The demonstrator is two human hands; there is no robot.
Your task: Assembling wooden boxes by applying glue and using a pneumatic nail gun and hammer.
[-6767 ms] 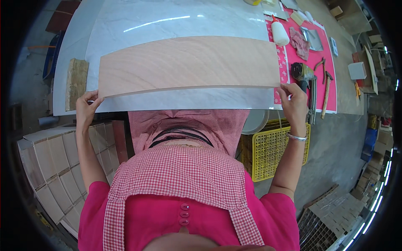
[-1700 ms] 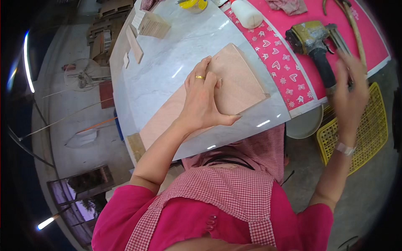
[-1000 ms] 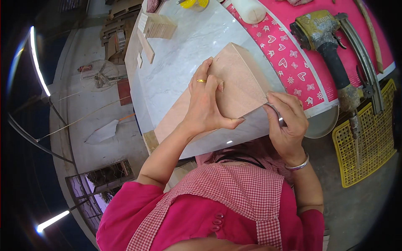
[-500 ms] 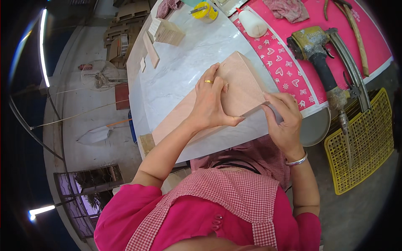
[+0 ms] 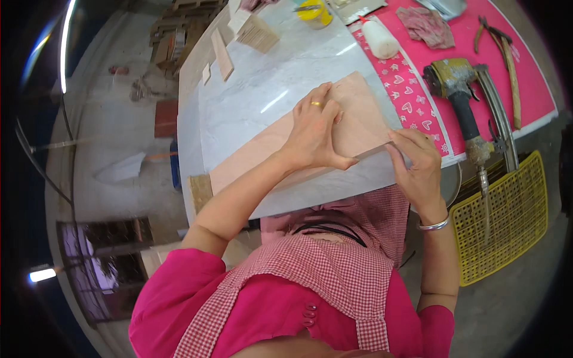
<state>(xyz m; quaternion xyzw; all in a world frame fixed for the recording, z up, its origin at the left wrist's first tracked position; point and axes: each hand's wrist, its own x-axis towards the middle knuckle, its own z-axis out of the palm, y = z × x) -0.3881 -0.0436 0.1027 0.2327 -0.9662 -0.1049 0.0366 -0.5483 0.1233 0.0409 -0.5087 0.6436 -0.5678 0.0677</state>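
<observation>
A long, pale wooden board (image 5: 361,113) with a thick edge lies slantwise on the table in front of me. My left hand (image 5: 313,128) spans its width, fingers over the top toward the far edge and thumb at the near edge. At the board's right near corner, my right hand (image 5: 418,167) pinches the corner between thumb and fingertips. Whatever is under the board is hidden.
The white marble-patterned table (image 5: 262,77) carries a stack of wooden pieces (image 5: 258,34), a thin strip (image 5: 222,56), a yellow tub (image 5: 315,15) and a white squeeze bottle (image 5: 380,40). To the right are a nail gun (image 5: 461,113), pincers (image 5: 504,53) and a yellow crate (image 5: 501,221).
The view has shifted slightly, so table things appear moved within it. Both hands keep nearly the same places on the board.
</observation>
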